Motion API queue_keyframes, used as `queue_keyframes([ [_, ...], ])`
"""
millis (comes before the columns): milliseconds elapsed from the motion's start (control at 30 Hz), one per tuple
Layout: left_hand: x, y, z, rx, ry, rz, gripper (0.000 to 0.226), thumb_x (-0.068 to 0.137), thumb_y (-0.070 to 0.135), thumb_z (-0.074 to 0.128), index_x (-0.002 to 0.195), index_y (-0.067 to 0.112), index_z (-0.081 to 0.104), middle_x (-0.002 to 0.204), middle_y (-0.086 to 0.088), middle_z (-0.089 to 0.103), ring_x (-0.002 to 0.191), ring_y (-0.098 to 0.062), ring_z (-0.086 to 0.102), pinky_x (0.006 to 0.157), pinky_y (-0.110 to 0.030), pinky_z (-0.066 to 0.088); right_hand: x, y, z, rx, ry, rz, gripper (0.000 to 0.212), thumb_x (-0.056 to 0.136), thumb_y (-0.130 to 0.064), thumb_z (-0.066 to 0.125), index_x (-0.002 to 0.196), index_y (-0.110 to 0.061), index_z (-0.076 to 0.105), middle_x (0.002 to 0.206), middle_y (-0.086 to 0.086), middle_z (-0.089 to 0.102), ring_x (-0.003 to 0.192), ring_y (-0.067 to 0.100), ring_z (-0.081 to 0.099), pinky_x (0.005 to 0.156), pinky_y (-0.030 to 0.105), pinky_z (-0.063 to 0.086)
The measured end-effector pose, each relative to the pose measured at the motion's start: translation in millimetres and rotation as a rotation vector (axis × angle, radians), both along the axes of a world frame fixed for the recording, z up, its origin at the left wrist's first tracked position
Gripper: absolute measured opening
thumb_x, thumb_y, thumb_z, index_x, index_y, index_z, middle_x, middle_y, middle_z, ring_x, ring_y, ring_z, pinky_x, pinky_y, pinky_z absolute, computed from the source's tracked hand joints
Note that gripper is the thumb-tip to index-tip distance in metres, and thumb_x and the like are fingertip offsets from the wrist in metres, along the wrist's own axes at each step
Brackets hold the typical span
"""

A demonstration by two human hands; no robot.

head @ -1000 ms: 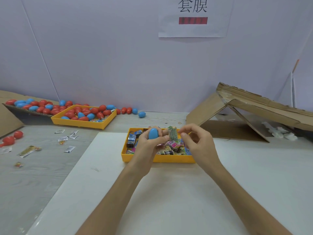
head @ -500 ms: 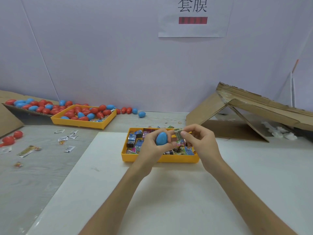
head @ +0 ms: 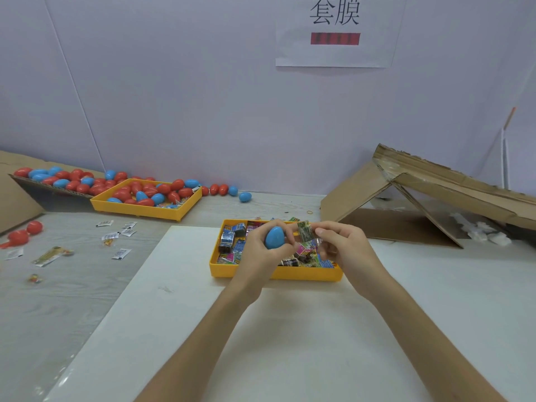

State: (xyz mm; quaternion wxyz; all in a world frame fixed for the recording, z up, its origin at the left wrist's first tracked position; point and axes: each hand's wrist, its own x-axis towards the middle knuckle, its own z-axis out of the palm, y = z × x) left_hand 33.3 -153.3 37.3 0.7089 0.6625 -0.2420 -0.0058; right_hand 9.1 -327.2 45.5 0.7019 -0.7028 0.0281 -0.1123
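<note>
A blue plastic egg (head: 275, 237) is gripped in the curled fingers of the left hand (head: 259, 253), and a small printed film wrapper (head: 305, 231) is pinched between the thumb and fingertips of the right hand (head: 345, 248). Both things are held close together just above a yellow tray (head: 275, 275) filled with more printed wrappers (head: 232, 242). This tray is set at the far edge of a white board (head: 290, 338), which is laid over a grey wood-grain bench (head: 58, 300). To the left of the tray and further back, a second yellow tray (head: 139, 210) is seen, heaped with red and blue eggs (head: 150, 192). More eggs are spread on a cardboard flap (head: 17, 198) beyond it, and a few are lined along the foot of the wall (head: 203, 97) behind the tray. Small packets (head: 116, 236) and two red eggs (head: 26, 232) are scattered on the bench well to the left of the tray. To its right, a collapsed cardboard box (head: 420, 198) is propped, with white wadding (head: 481, 230) under it. On the pale wall above the tray, a paper sign (head: 336, 30) with two printed characters and a red bar is fixed.
</note>
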Motion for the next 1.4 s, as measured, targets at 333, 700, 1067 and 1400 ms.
queue_keyframes([
  [333, 5.3, -0.6, -7.4, 0.058, -0.059, -0.001, 0.031, 0.084, -0.006, 0.072, 0.071, 0.021, 0.066, 0.099, 0.002, 0.074, 0.108, -0.009, 0.07, 0.079, -0.021, 0.057, -1.3, 1.2, -0.2, -0.044, 0.101, 0.01, 0.012, 0.095, -0.02, 0.067, 0.087, -0.012, 0.071, 0.067, -0.007, 0.065, 0.056, 0.011, 0.058, 0.054, 0.022, 0.049],
  [700, 5.3, 1.4, -4.1, 0.08, -0.02, -0.003, 0.038, 0.086, -0.001, 0.074, 0.067, 0.031, 0.066, 0.1, -0.005, 0.068, 0.089, -0.009, 0.066, 0.078, -0.02, 0.057, -2.8, 0.0, 1.7, -0.022, 0.086, 0.019, 0.021, 0.097, -0.002, 0.057, 0.087, -0.011, 0.073, 0.063, -0.006, 0.064, 0.053, 0.014, 0.057, 0.053, 0.021, 0.049],
  [1067, 8.7, 2.8, -6.1, 0.039, 0.058, -0.037, 0.028, 0.087, 0.004, 0.075, 0.073, 0.027, 0.067, 0.108, 0.003, 0.073, 0.1, -0.01, 0.071, 0.084, -0.027, 0.059, -2.5, 1.3, -4.4, -0.113, 0.013, -0.028, 0.005, 0.092, -0.014, 0.071, 0.092, -0.013, 0.075, 0.06, -0.009, 0.065, 0.053, 0.009, 0.056, 0.056, 0.02, 0.05],
  [1400, 11.9, 3.5, -2.3, -0.047, 0.224, 0.049, 0.045, 0.081, 0.054, 0.065, 0.091, 0.011, 0.057, 0.066, 0.001, 0.055, 0.059, -0.011, 0.049, 0.06, -0.026, 0.048, -1.8, -2.3, 1.0, -0.04, 0.003, -0.065, 0.006, 0.097, -0.01, 0.062, 0.095, -0.007, 0.066, 0.078, 0.016, 0.07, 0.049, 0.016, 0.054, 0.054, 0.024, 0.05],
])
